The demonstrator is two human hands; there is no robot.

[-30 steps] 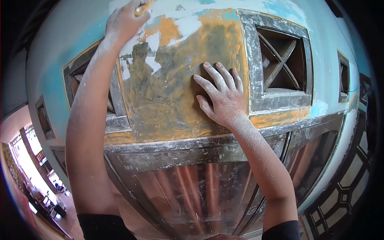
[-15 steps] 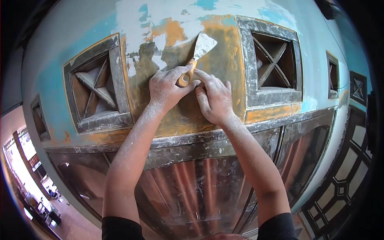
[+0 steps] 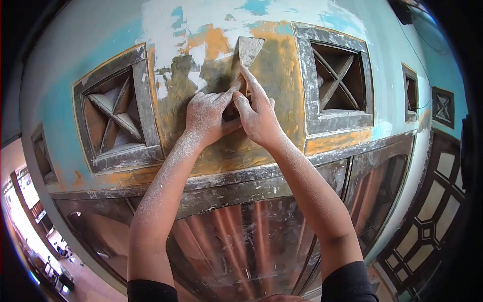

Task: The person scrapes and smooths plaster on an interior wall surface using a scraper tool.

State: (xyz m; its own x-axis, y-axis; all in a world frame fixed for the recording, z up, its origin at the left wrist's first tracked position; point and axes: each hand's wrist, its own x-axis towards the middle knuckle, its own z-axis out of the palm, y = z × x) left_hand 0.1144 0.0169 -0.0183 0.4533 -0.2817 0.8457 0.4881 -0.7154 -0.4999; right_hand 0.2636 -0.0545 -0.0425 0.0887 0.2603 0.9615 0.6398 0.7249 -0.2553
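Observation:
A putty knife [image 3: 250, 50] points upward, its broad whitish blade against the bare brown patch of wall [image 3: 282, 85]. Around its handle, mostly hidden by fingers, my left hand [image 3: 209, 113] is closed. My right hand [image 3: 259, 118] grips the handle from the other side, index finger stretched up to the foot of the blade and thumb pressed beside the left fingers. White dust coats both hands and forearms.
Dark vent frames with crossed bars flank the patch, a left vent [image 3: 115, 110] and a right vent [image 3: 338, 78]. A wooden ledge [image 3: 236, 178] runs below, above glass panes with reddish curtains [image 3: 241, 241]. A bright doorway [image 3: 30, 201] lies far left.
The blade has swung from a rightward slant to nearly upright and shifted slightly left. My right hand has moved left and up, closing onto the handle with its index finger near the blade.

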